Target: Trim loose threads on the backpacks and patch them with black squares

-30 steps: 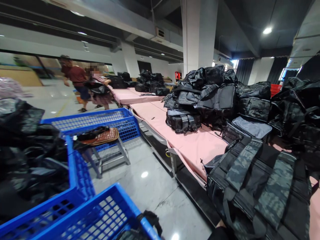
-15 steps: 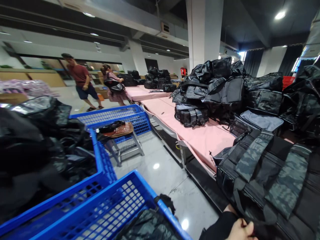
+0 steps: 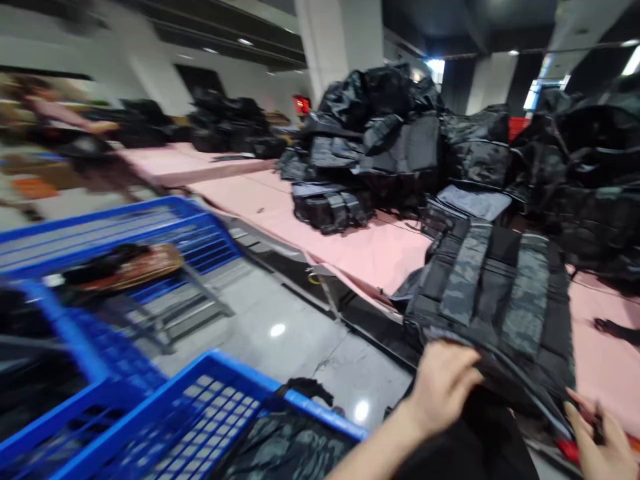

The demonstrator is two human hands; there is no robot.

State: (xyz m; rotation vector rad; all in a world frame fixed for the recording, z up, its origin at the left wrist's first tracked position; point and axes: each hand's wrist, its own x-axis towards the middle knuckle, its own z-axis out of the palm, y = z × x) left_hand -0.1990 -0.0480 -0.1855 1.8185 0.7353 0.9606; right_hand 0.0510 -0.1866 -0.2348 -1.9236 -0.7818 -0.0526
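Head view: a table (image 3: 395, 257) under pink covering runs from about 11 o'clock down to 4, and a second pink table (image 3: 170, 158) stands beyond it at 10, with dark bags (image 3: 227, 123) heaped on it. The floor (image 3: 285, 353) is pale and glossy, with lamps mirrored in it; a white column (image 3: 325, 50) rises at 12, and dark curtains (image 3: 456, 83) hang at 1 to 2.

A tall pile of black and camouflage bags (image 3: 377, 143) fills 1 o'clock on the near table, and more bags (image 3: 597, 200) crowd it at 3. On the floor side, a blue crate (image 3: 215, 360) at 7 holds dark camouflage fabric (image 3: 295, 443) and takes up the space beside the table. A grey stool (image 3: 197, 313) stands at 8, close to other blue crates (image 3: 193, 220). A person (image 3: 55, 110), blurred, stretches an arm out at 10.

The backpack (image 3: 493, 290) lies at 4 on the near table edge, camouflage straps upward. The left hand (image 3: 445, 383) is closed on its front edge; the right hand (image 3: 600, 430) has bent fingers by the nearest corner, around a small dark item; blur hides whether it grips.
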